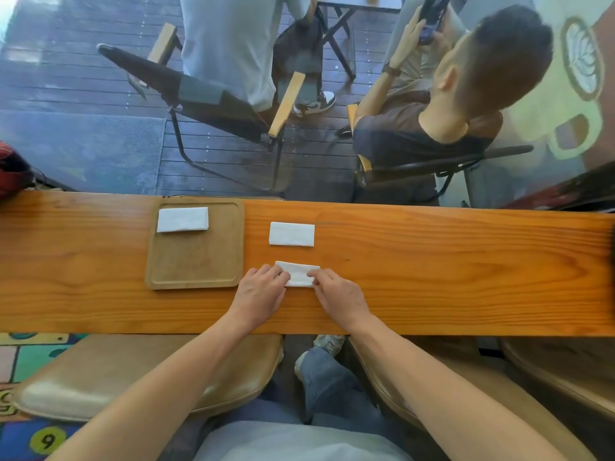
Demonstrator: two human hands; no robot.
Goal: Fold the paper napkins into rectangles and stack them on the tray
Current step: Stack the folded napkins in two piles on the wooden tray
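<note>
Long wooden worktop (432,261) runs L to R. Square wooden tray (196,261) sits on it, left of centre, w/ one folded napkin (182,219) in its far-left corner. Second folded napkin (292,233) lies on bare wood just right of the tray. Third napkin (299,273) sits nearer the person, partly folded. Left hand (261,291) grip pinches its left end; right hand (339,296) grip pinches its right end, fingers pressed down on the paper.
</note>
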